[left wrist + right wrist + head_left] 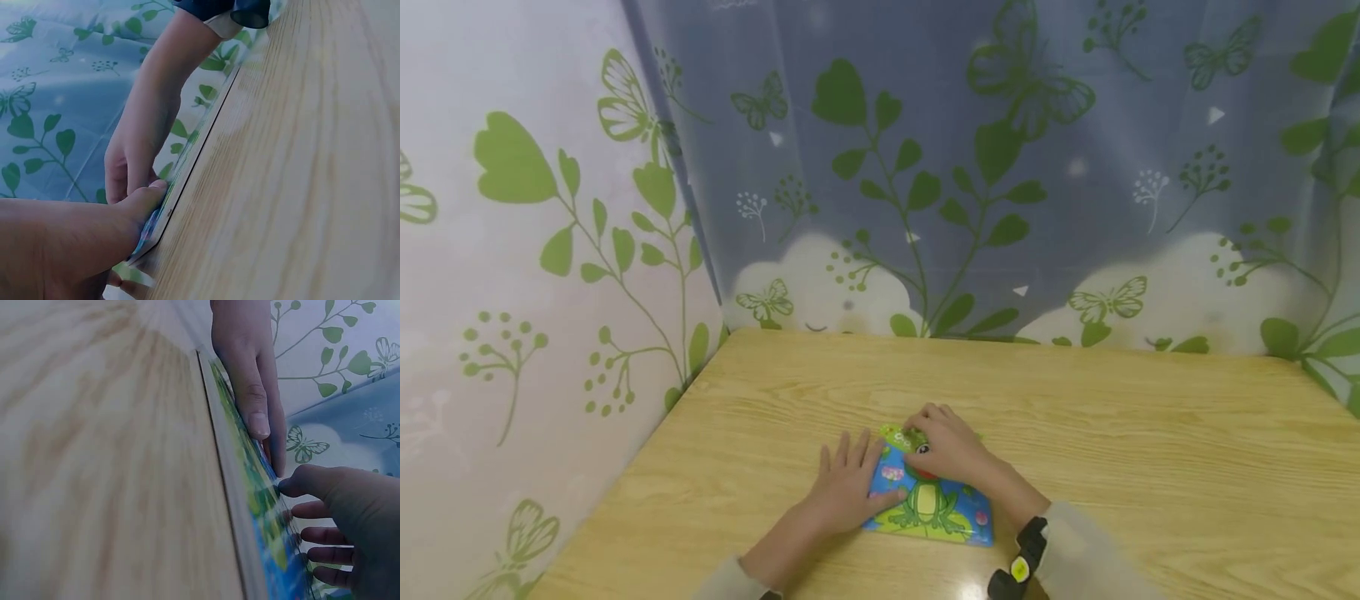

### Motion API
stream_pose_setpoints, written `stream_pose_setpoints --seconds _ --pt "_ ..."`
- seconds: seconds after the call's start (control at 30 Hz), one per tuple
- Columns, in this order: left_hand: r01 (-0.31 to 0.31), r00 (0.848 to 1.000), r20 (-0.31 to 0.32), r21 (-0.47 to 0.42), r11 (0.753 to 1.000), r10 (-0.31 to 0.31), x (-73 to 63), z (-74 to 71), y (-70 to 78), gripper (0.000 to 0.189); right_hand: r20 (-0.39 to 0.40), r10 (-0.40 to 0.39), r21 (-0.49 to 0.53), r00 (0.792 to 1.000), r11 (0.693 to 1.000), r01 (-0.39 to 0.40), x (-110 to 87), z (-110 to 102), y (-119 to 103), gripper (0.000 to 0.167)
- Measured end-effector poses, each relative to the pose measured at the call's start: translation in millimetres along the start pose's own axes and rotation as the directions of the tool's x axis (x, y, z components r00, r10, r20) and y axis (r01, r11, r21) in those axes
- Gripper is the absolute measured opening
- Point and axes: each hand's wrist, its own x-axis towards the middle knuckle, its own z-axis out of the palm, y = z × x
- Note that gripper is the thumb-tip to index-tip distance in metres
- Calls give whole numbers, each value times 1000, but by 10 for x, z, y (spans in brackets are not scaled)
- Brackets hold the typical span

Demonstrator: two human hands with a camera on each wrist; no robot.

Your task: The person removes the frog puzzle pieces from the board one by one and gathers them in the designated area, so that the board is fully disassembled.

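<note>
A flat, thin board with a green cartoon frog picture (927, 502) on a blue ground lies on the wooden table. My left hand (847, 490) rests on its left side, fingers spread and thumb reaching onto the picture. Over the upper part of the board is my right hand (951, 446), its fingertips down on the picture around the frog's head. In the right wrist view the fingers of my right hand (356, 519) touch the board (250, 481) with thumb and fingers apart. Part of the frog's head is hidden under that hand. The left wrist view shows the board (165, 215) edge-on beneath my left thumb.
The light wooden table (1120, 467) extends around the board on all sides. Behind it hangs a blue cloth (880, 167) with green leaves and butterflies. A pale patterned cloth (535, 275) borders the table's left side.
</note>
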Motion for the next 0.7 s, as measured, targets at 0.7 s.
stream_pose_setpoints --seconds 0.7 --pt "-7 1000 3 -1 1000 7 4 3 5 84 -134 48 135 990 990 -29 57 193 65 20"
